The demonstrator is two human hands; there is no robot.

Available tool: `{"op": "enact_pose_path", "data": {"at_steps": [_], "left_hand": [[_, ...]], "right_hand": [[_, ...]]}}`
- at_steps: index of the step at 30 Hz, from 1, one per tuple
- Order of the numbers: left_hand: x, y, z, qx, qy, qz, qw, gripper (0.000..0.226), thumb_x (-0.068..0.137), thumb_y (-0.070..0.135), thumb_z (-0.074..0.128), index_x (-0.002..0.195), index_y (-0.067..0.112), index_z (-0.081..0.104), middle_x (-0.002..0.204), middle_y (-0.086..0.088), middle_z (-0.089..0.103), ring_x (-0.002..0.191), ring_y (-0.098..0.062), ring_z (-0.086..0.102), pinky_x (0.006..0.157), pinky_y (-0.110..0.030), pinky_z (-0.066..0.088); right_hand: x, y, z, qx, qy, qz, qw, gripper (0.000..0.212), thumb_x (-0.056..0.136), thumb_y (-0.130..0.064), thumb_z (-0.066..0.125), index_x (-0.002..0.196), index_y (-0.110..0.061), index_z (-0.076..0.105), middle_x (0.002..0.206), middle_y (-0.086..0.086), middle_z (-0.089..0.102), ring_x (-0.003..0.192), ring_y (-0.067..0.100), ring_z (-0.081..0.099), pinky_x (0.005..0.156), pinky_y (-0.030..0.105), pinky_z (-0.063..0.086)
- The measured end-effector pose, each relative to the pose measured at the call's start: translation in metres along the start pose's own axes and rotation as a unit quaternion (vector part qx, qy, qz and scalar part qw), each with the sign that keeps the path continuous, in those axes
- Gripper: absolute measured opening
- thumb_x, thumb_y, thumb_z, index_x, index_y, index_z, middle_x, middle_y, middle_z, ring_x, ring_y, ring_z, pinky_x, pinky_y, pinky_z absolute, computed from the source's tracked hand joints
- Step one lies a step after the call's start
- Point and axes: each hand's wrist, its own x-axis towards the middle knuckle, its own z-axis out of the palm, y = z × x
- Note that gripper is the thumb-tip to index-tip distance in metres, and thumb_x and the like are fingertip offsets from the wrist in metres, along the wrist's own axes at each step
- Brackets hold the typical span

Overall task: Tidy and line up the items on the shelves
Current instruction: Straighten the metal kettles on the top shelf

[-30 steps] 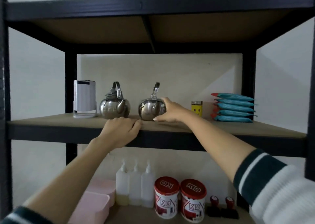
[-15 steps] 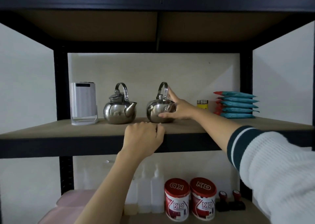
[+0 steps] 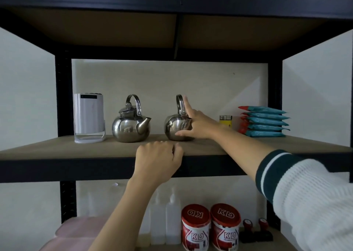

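Observation:
Two steel kettles stand on the middle shelf (image 3: 57,148). The left kettle (image 3: 130,125) stands free, spout pointing right. My right hand (image 3: 198,125) is on the right kettle (image 3: 172,125): thumb at its lower front, fingers around the spout side, index finger raised beside the upright handle. My left hand (image 3: 157,161) is curled over the shelf's front edge, just in front of the kettles. A white appliance (image 3: 88,117) stands at the far left, while a small yellow jar (image 3: 225,121) and a stack of blue packets (image 3: 264,122) sit at the right.
On the lower shelf stand translucent bottles (image 3: 172,222), two red tins (image 3: 195,226), two red-topped stamps (image 3: 255,229) and a pink box (image 3: 80,229). Black uprights frame both sides. The shelf above hangs low overhead.
My right hand has shifted on the right kettle, its index finger now raised beside the handle, and the spout shows pointing right. My left hand stays on the shelf edge.

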Motion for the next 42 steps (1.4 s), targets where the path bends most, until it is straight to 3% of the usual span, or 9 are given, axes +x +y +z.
{"op": "enact_pose_path", "data": {"at_steps": [2, 9, 11, 13, 18, 21, 23, 29, 42], "left_hand": [[0.001, 0.001, 0.000, 0.026, -0.011, 0.007, 1.000, 0.095, 0.052, 0.026, -0.027, 0.103, 0.018, 0.053, 0.082, 0.002, 0.044, 0.066, -0.024, 0.038, 0.046, -0.027, 0.015], [0.001, 0.003, -0.001, 0.020, 0.030, -0.031, 0.999, 0.058, 0.071, 0.036, -0.011, 0.078, 0.022, 0.045, 0.065, 0.005, 0.041, 0.049, -0.014, 0.031, 0.044, -0.026, 0.014], [-0.001, 0.003, -0.005, 0.022, 0.012, -0.026, 0.999, 0.025, 0.086, 0.031, 0.033, 0.067, 0.019, 0.045, 0.056, 0.003, 0.046, 0.045, -0.018, 0.035, 0.043, -0.020, 0.014], [-0.001, 0.003, -0.004, 0.047, 0.013, -0.022, 0.999, 0.024, 0.072, 0.018, 0.063, 0.058, 0.018, 0.044, 0.046, 0.005, 0.043, 0.036, -0.017, 0.029, 0.043, -0.015, 0.010], [0.003, 0.001, 0.000, 0.035, 0.041, -0.001, 0.999, 0.018, 0.072, 0.013, 0.055, 0.056, 0.017, 0.046, 0.044, 0.005, 0.038, 0.034, -0.016, 0.025, 0.044, -0.012, 0.010], [0.003, 0.002, 0.004, 0.021, 0.062, -0.019, 0.998, 0.042, 0.078, 0.032, 0.007, 0.066, 0.020, 0.045, 0.052, 0.005, 0.035, 0.041, -0.012, 0.026, 0.042, -0.022, 0.014], [0.002, 0.001, 0.008, 0.013, 0.072, -0.052, 0.996, 0.056, 0.071, 0.040, -0.009, 0.071, 0.022, 0.044, 0.058, 0.004, 0.039, 0.047, -0.010, 0.030, 0.043, -0.027, 0.017], [0.004, 0.002, 0.009, -0.035, 0.073, -0.107, 0.991, 0.040, 0.094, 0.041, 0.027, 0.071, 0.022, 0.053, 0.058, 0.005, 0.046, 0.054, -0.013, 0.044, 0.045, -0.026, 0.024], [0.004, 0.003, 0.013, -0.050, 0.072, -0.106, 0.990, 0.054, 0.080, 0.047, 0.006, 0.072, 0.024, 0.055, 0.065, 0.006, 0.057, 0.055, -0.010, 0.048, 0.044, -0.024, 0.023]], "right_hand": [[0.002, 0.005, 0.002, -0.052, 0.012, -0.010, 0.999, 0.112, 0.081, -0.057, 0.064, 0.136, -0.047, -0.033, 0.130, 0.013, 0.047, 0.104, 0.022, 0.052, 0.095, 0.038, 0.044], [0.006, 0.027, -0.002, -0.115, 0.006, -0.006, 0.993, 0.096, 0.080, -0.066, 0.058, 0.149, -0.043, -0.005, 0.160, -0.006, 0.007, 0.134, 0.029, 0.037, 0.103, 0.041, 0.039], [0.007, 0.032, 0.001, -0.095, 0.005, -0.008, 0.995, 0.097, 0.079, -0.066, 0.059, 0.148, -0.044, -0.005, 0.160, -0.008, 0.008, 0.134, 0.029, 0.036, 0.106, 0.043, 0.037], [0.009, 0.033, 0.003, -0.091, 0.011, -0.006, 0.996, 0.098, 0.079, -0.066, 0.059, 0.148, -0.043, -0.006, 0.160, -0.008, 0.010, 0.133, 0.029, 0.036, 0.105, 0.044, 0.038], [0.012, 0.035, 0.004, -0.052, 0.006, -0.019, 0.998, 0.097, 0.081, -0.058, 0.063, 0.150, -0.038, -0.002, 0.160, -0.004, 0.009, 0.139, 0.027, 0.031, 0.111, 0.042, 0.032], [0.013, 0.039, -0.001, -0.012, -0.024, -0.011, 1.000, 0.100, 0.080, -0.053, 0.067, 0.150, -0.038, -0.002, 0.160, -0.002, 0.009, 0.143, 0.026, 0.023, 0.116, 0.040, 0.023], [0.015, 0.044, -0.005, 0.009, -0.048, 0.002, 0.999, 0.101, 0.080, -0.048, 0.069, 0.150, -0.039, -0.004, 0.160, -0.001, 0.008, 0.144, 0.026, 0.020, 0.117, 0.040, 0.020], [0.022, 0.056, -0.001, -0.008, -0.052, 0.017, 0.998, 0.111, 0.078, -0.042, 0.074, 0.147, -0.043, -0.013, 0.160, 0.000, 0.006, 0.143, 0.028, 0.021, 0.117, 0.047, 0.021], [0.023, 0.065, 0.005, -0.003, -0.019, -0.015, 1.000, 0.112, 0.076, -0.042, 0.076, 0.145, -0.047, -0.011, 0.160, -0.001, 0.011, 0.144, 0.030, 0.018, 0.115, 0.050, 0.021]]}}
